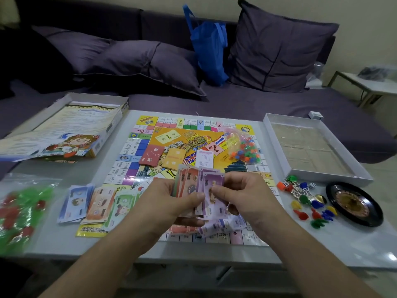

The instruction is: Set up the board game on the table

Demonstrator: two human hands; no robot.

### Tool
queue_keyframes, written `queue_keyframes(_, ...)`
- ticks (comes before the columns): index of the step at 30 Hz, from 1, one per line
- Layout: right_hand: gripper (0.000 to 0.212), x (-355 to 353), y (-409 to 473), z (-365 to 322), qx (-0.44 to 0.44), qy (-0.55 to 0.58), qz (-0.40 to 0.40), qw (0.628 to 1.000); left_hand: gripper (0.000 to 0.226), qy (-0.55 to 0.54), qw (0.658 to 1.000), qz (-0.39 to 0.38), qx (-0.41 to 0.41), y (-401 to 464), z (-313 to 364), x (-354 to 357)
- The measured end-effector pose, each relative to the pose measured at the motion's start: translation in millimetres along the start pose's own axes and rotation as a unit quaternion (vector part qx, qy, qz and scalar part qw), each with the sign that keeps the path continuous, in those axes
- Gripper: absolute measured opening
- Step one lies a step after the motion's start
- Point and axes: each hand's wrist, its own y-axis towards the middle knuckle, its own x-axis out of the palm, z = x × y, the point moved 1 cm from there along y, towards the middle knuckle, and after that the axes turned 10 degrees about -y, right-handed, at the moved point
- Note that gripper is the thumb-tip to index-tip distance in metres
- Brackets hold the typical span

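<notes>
Got both hands on the play money (pixel 199 186): left hand (pixel 171 203) curled round the fanned stack, right hand (pixel 242 196) pinching the top purple note, just above the game board (pixel 193 147).

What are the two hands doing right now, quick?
Left hand: holds a fanned stack of play money above the game board.
Right hand: pinches the purple note at the front of that stack.

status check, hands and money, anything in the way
Left hand and right hand both grip on the play money fan. Board laid out. Sorted note piles left. Nothing blocking.
</notes>
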Motion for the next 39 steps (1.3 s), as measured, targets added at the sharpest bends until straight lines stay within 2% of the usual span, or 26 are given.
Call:
queue_keyframes(3,0.01,-6,5,2,0.006,-0.016,0.049,0.999,0.017,-0.024,0.999,0.04,-0.014,5,2,-8)
queue_keyframes(5,0.011,-12,10,5,0.002,-0.077,0.078,0.994,0.02,-0.057,0.995,0.076,-0.019,10,5,-17)
queue_keyframes(9,0.009,-5,15,12,0.041,-0.179,0.046,0.982,0.021,-0.104,0.988,0.108,-0.023,13,12,-27)
queue_keyframes(15,0.019,27,13,12,0.054,-0.287,0.014,0.956,0.021,-0.089,0.992,0.091,-0.004,11,11,-26)
queue_keyframes(17,0.026,37,10,14,0.039,-0.355,0.014,0.934,0.02,-0.083,0.993,0.084,0.002,10,10,-25)
queue_keyframes(19,0.039,44,7,13,0.005,-0.471,0.016,0.882,0.017,-0.076,0.994,0.076,0.003,8,10,-24)
queue_keyframes(20,0.044,45,6,13,-0.006,-0.498,0.018,0.867,0.016,-0.07,0.995,0.073,0.003,7,10,-23)
queue_keyframes(21,0.044,44,6,10,-0.014,-0.491,0.023,0.871,0.015,-0.064,0.996,0.069,0.004,6,9,-23)
queue_keyframes(23,0.025,39,7,5,-0.032,-0.392,0.036,0.919,0.014,-0.052,0.997,0.06,0.006,4,8,-22)
queue_keyframes(25,0.009,32,8,0,-0.024,-0.16,0.014,0.987,0.013,-0.034,0.998,0.049,0.006,3,6,-22)
queue_keyframes(27,0.016,27,6,-5,-0.003,0.044,-0.046,0.998,0.014,-0.022,0.999,0.028,0.002,3,5,-21)
queue_keyframes(28,0.019,26,6,-7,-0.008,0.068,-0.06,0.996,0.016,-0.02,1.0,0.012,-0.003,2,5,-20)
queue_keyframes(32,0.009,31,11,-6,-0.061,-0.029,-0.016,0.998,0.022,-0.042,0.998,-0.032,-0.024,1,6,-17)
queue_keyframes(39,0.003,26,9,-7,-0.053,0.005,-0.006,0.999,0.012,0.008,0.999,0.035,0.041,0,6,-19)
